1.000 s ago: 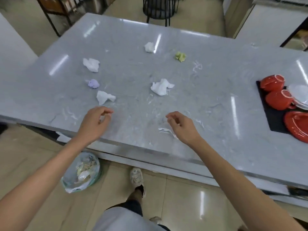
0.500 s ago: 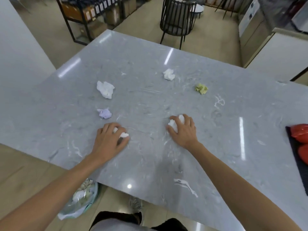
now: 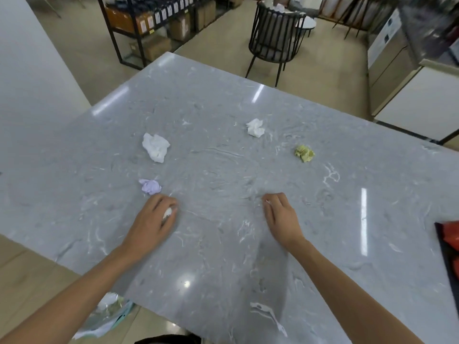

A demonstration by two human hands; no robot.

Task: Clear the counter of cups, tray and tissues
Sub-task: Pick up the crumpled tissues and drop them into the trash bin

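Note:
My left hand rests on the grey marble counter, its fingers closed around a crumpled white tissue that peeks out. My right hand is closed on another white tissue, of which only a sliver shows at the fingertips. Loose on the counter lie a purple tissue just beyond my left hand, a white tissue farther left, a second white tissue at the back and a yellow-green tissue. A black tray with red crockery shows at the right edge.
A bin lined with a plastic bag stands on the floor below the counter's near left edge. A black chair and shelving stand beyond the far edge. A white cabinet is at the right.
Both hands have closed over the tissues they were covering and drawn back slightly toward me. The view has tilted up, so the far room shows more.

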